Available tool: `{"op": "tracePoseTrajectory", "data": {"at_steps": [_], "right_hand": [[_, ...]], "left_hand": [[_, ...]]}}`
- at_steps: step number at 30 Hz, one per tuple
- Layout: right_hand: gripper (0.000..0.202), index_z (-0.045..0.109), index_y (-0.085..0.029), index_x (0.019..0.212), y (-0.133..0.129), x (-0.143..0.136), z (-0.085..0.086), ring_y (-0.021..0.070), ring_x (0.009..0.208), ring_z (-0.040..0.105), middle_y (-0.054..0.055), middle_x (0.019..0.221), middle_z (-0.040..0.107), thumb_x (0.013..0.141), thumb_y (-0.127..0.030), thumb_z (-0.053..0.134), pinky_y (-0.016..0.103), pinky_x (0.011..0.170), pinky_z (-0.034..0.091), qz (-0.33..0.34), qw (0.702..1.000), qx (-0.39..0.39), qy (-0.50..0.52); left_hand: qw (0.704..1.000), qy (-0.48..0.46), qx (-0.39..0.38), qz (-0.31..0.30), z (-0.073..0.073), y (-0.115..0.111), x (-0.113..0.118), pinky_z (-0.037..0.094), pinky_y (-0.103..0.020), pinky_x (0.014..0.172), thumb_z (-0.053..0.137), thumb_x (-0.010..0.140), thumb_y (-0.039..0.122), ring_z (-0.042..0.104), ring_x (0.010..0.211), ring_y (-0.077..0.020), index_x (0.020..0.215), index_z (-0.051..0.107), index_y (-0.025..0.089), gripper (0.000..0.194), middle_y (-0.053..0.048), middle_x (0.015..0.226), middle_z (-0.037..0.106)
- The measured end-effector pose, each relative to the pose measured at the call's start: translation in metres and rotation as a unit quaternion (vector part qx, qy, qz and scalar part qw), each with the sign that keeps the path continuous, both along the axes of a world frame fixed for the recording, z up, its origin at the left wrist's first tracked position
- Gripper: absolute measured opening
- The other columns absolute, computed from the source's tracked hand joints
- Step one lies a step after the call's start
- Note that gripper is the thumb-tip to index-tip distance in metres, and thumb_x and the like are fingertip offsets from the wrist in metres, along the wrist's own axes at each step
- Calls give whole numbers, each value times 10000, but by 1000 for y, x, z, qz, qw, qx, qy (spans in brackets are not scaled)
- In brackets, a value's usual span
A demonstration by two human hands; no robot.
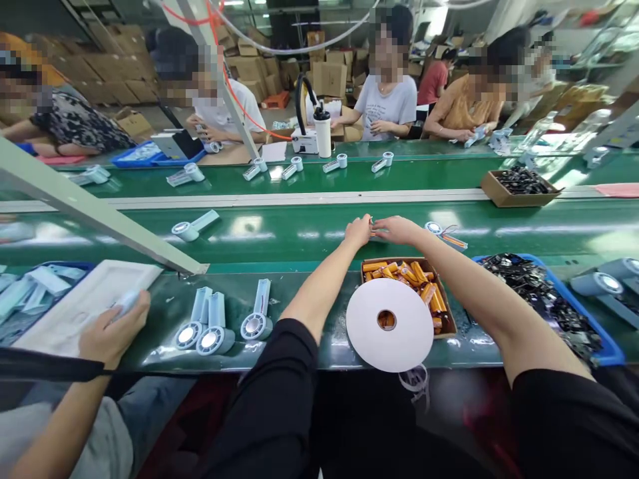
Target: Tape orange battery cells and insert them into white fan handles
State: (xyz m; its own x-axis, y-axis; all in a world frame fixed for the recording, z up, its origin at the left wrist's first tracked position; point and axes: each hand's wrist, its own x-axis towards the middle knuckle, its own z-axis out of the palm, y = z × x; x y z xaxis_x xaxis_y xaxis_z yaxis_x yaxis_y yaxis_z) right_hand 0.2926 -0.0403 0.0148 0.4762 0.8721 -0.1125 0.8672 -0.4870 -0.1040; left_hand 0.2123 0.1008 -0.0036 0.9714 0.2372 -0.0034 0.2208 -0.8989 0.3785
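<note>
My left hand (358, 231) and my right hand (397, 229) meet over the green conveyor belt (279, 233), fingers closed together around something small that they mostly hide. A cardboard box (452, 326) of orange battery cells (417, 273) stands just this side of them. Partly covering that box is a large white reel (364, 326) with a hole in its middle. To the right of my hands lies a light-blue fan body (452, 238) with loose wires showing. Another fan body (192, 228) rests on the belt to the left.
Three fan bodies (215, 339) lie on the near ledge. Blue trays hold black parts (534, 293) at right and light-blue shells (42, 289) at left. A co-worker's hand (117, 326) is at the left. A slanted metal post (100, 206) crosses there. People sit opposite.
</note>
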Motion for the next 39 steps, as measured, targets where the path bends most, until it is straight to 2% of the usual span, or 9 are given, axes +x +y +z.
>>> {"op": "tracePoseTrajectory", "data": {"at_steps": [4, 7, 11, 18, 25, 30, 33, 36, 39], "right_hand": [[410, 764, -223, 1272, -109, -56, 12, 272, 1154, 733, 77, 1271, 767, 1063, -452, 496, 404, 1047, 572, -69, 962, 252, 85], [300, 805, -310, 1000, -189, -122, -6, 289, 942, 776, 38, 1017, 813, 1016, -524, 594, 430, 867, 639, -146, 902, 369, 170], [348, 779, -301, 977, -232, -195, -42, 253, 584, 697, 37, 737, 754, 1009, -589, 586, 370, 521, 568, -252, 845, 358, 307], [503, 782, -161, 953, -195, -273, -74, 153, 506, 624, 33, 674, 716, 960, -653, 679, 240, 518, 491, -145, 765, 272, 565], [272, 827, -191, 867, -182, -280, -74, 261, 713, 744, 78, 725, 751, 941, -451, 800, 294, 680, 519, 73, 942, -70, 320], [351, 774, -209, 1211, -187, -217, -48, 293, 1002, 704, 121, 1092, 753, 1072, -462, 574, 404, 933, 561, -108, 954, 249, 128], [442, 730, -170, 1291, -183, -191, -45, 396, 1136, 611, 185, 1212, 668, 976, -478, 710, 573, 1042, 517, -182, 950, 255, -17], [337, 737, -199, 1147, -175, -186, -54, 424, 1226, 571, 178, 1292, 652, 906, -426, 800, 649, 1098, 472, -179, 941, 287, 16], [245, 655, -253, 1064, -172, -195, -55, 357, 1291, 612, 115, 1283, 712, 934, -410, 790, 593, 1114, 505, -137, 868, 447, 167]], "left_hand": [[987, -62, -7, -150, 19, -25, -84, 389, -426, 1213, 546, 1050, 433, 496, 1445, -239, 1449, 551, 248, 440, -115, 1540, 569], [937, -77, 22, -340, 6, -40, -176, 341, -471, 1274, 720, 887, 649, 442, 1497, -289, 1488, 552, 291, 720, -99, 1549, 570], [948, -67, 109, -292, -35, -52, -253, 316, -733, 1227, 827, 802, 421, 259, 1583, -441, 1580, 462, 288, 870, -108, 1657, 441], [938, -289, 38, -190, -61, -64, -271, 367, -620, 1240, 716, 809, 104, 415, 1484, -408, 1477, 482, 159, 710, -177, 1398, 648], [931, -356, 53, 56, -66, -14, -295, 354, -632, 1196, 865, 766, 358, 413, 1422, -423, 1427, 474, 205, 783, -170, 1380, 581], [936, -347, 50, 15, -72, -14, -307, 325, -605, 1213, 824, 748, 274, 400, 1430, -411, 1436, 470, 195, 778, -174, 1383, 577], [935, -350, 53, -17, -70, -28, -307, 330, -583, 1211, 745, 736, 166, 433, 1406, -382, 1442, 470, 183, 758, -176, 1387, 590], [935, -347, 67, -27, -67, -38, -305, 348, -571, 1201, 684, 723, 88, 449, 1396, -373, 1446, 488, 172, 753, -173, 1381, 617], [939, -326, 102, -36, -64, -42, -306, 402, -549, 1157, 671, 713, 46, 410, 1406, -398, 1444, 534, 174, 755, -153, 1365, 654]]}}
